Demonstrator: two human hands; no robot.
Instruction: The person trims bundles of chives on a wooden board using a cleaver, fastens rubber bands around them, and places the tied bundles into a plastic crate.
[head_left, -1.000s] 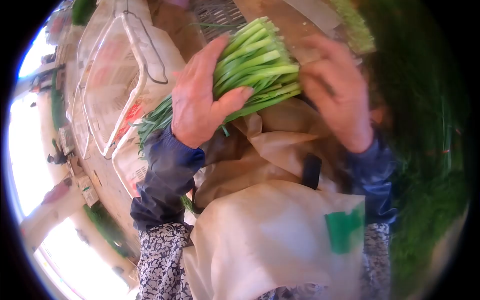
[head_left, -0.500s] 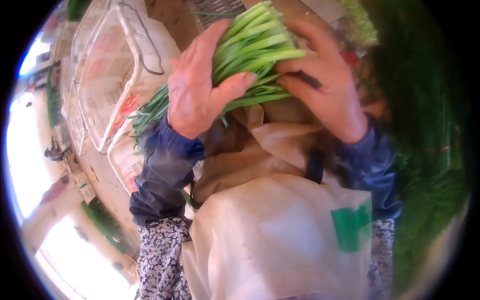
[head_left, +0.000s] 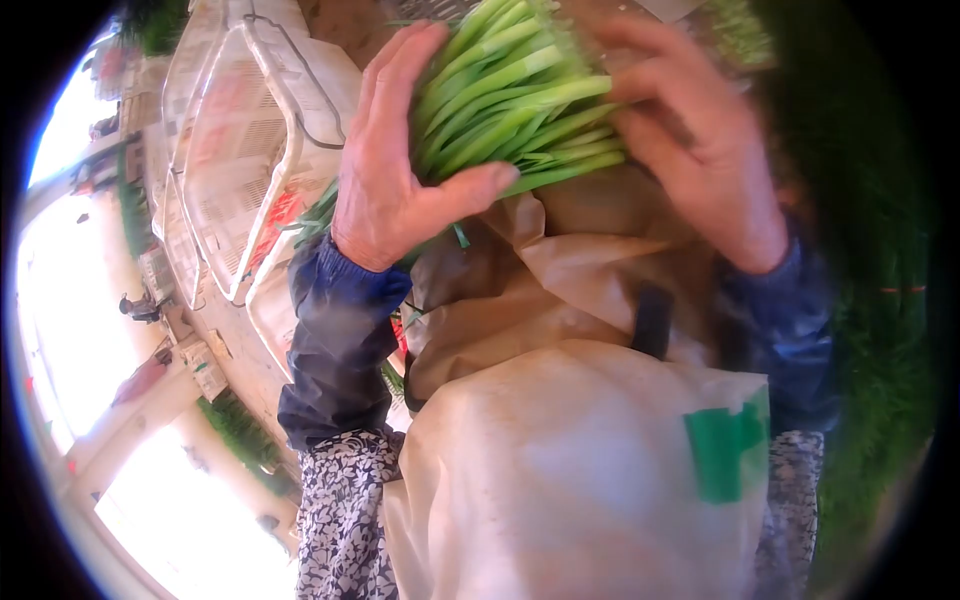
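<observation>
A thick bunch of garlic chives (head_left: pixel 530 110) lies across in front of me, its pale stem ends toward the right and its dark leaves trailing left behind my wrist. My left hand (head_left: pixel 385 170) is wrapped over the bunch, fingers on the far side and thumb along the near side. Beside the stem ends is my right hand (head_left: pixel 700 140), slightly blurred, with its fingers apart and slightly bent. Its fingertips are at the stem ends; whether they touch them I cannot tell. Under the bunch, a tan apron (head_left: pixel 580 270) covers my lap.
White plastic crates (head_left: pixel 235 160) stand at the left, with a dark wire handle. A large heap of dark green leafy vegetables (head_left: pixel 870 400) fills the right side. Lighter cut greens (head_left: pixel 740 35) lie at the upper right. More greens (head_left: pixel 240 430) lie on the floor at left.
My right hand has drawn back to the right from the stems, its fingers spreading. The stem ends fan out more loosely. My left hand keeps its grip, and the whole view has shifted slightly.
</observation>
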